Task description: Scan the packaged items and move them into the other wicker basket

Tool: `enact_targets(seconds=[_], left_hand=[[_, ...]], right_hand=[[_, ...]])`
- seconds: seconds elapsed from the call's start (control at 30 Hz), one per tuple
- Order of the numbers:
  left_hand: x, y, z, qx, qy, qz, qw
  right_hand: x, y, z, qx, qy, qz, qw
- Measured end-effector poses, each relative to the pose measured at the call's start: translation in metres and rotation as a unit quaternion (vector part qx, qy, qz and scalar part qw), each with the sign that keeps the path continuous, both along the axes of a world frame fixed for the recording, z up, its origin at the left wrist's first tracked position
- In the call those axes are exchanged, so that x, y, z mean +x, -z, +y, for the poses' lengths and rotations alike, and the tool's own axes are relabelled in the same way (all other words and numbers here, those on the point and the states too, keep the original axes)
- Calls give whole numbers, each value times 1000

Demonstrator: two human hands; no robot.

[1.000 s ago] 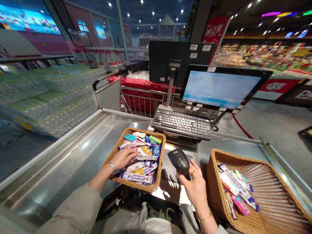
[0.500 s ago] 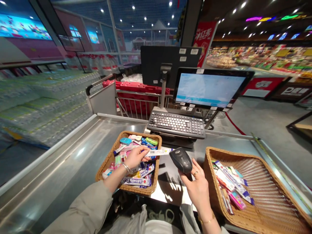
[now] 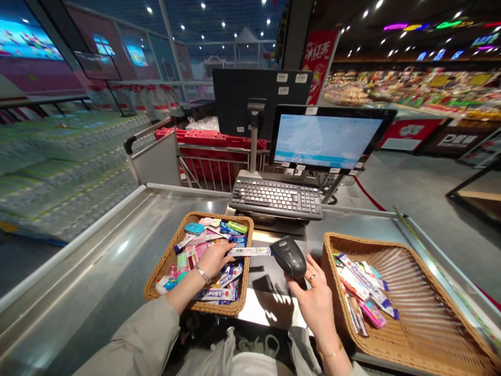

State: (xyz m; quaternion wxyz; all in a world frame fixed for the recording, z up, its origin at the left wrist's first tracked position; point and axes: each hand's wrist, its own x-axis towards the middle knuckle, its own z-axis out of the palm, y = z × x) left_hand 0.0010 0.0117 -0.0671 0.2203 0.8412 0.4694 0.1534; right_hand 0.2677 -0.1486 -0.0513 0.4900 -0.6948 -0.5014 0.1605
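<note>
My left hand (image 3: 216, 259) pinches one end of a slim white wrapped stick pack (image 3: 250, 251) with a barcode facing up. The pack lies level over the right rim of a wicker basket (image 3: 151, 284), which is filled with small colourful packets. A black handheld barcode scanner (image 3: 288, 256) is gripped in my right hand (image 3: 315, 292), its head touching or very close to the far end of the pack; I cannot tell which. To the right, a second wicker basket (image 3: 430, 292) holds a smaller pile of similar stick packs (image 3: 368, 284) and a pink packet (image 3: 373, 313).
Behind the baskets stand a black keyboard (image 3: 277, 197) and a lit monitor (image 3: 326, 138), with another screen's back (image 3: 260, 99) beside it. A metal counter (image 3: 113, 261) with raised edges lies underneath. Beyond it are a metal cart (image 3: 154, 151) and stacked bottle packs (image 3: 70, 183).
The whole view has shifted slightly, so the counter items sit a little further left. Both hands keep their holds, and the pack has tilted slightly to lie more level.
</note>
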Motion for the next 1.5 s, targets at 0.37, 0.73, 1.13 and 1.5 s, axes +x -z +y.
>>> enact_targets(seconds=[0.37, 0.73, 1.13, 1.5], left_hand=[[-3, -1, -1, 108, 47, 130, 985], [9, -21, -4, 337, 63, 145, 928], [12, -28, 4, 307, 83, 116, 941], [19, -37, 11, 295, 77, 113, 946]], right_hand=[[2, -3, 4, 0, -8, 3, 1000], [4, -4, 8, 5, -11, 2, 1000], [4, -6, 7, 19, -12, -11, 1000], [4, -8, 7, 27, -34, -52, 998]])
